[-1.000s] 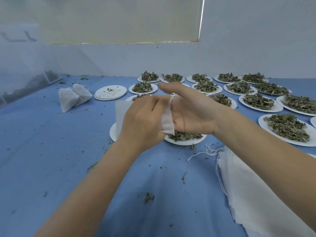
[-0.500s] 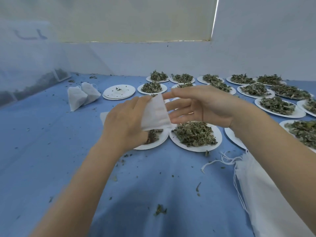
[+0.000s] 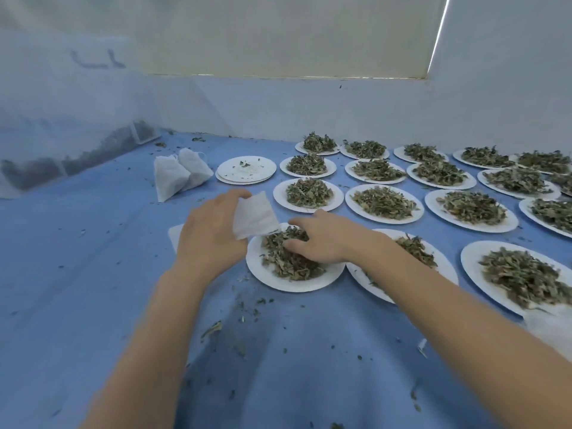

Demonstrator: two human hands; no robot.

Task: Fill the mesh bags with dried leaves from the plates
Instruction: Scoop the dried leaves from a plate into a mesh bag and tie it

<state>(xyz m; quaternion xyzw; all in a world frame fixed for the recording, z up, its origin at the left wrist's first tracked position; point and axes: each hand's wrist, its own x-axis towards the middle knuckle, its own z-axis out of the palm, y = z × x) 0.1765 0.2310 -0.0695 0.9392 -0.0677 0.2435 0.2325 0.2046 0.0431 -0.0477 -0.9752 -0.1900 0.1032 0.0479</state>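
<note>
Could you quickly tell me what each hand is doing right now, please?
Left hand: holds a white mesh bag above the plate.
Right hand: on the pile of dried leaves, fingers curled into it, gathering some.

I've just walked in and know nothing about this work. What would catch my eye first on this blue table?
Rows of white plates heaped with dried leaves fill the right and far side. In the middle, the left hand holds a small white mesh bag over the nearest plate, while the right hand digs into its leaves. Two filled bags rest at the far left beside a stack of emptied plates.
</note>
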